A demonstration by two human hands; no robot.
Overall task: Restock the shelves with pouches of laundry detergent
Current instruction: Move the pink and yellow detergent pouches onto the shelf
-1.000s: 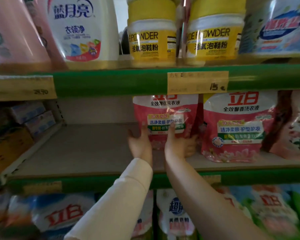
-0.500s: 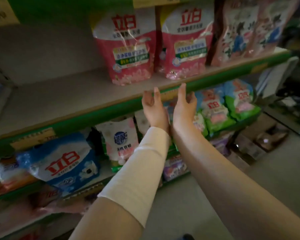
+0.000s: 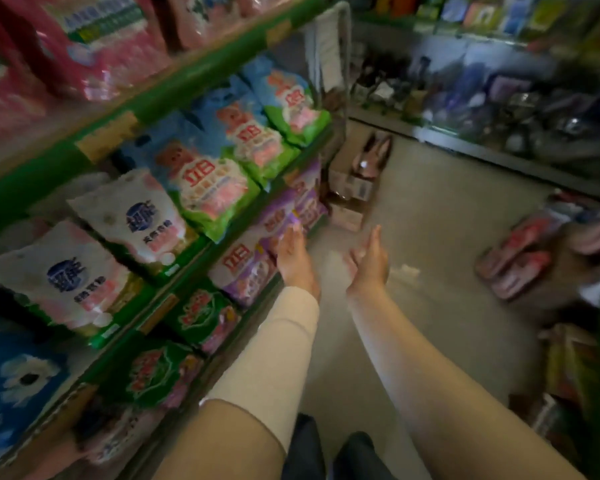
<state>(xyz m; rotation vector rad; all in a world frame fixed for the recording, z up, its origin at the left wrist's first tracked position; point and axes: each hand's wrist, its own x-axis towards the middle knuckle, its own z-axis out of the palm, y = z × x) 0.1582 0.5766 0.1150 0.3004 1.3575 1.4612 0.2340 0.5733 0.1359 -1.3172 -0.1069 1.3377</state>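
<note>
below, grey floor (image 3: pixel 430 209) between shelves (image 3: pixel 174 88)

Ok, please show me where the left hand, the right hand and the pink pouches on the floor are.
left hand (image 3: pixel 295 259): head view, middle of the hand.
right hand (image 3: pixel 370 259): head view, middle of the hand.
pink pouches (image 3: pixel 515 258): head view, front face of the pile.

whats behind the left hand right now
A row of purple pouches on the shelving. The left hand, open, covers their right edge; whether its fingers touch them cannot be told.
</note>
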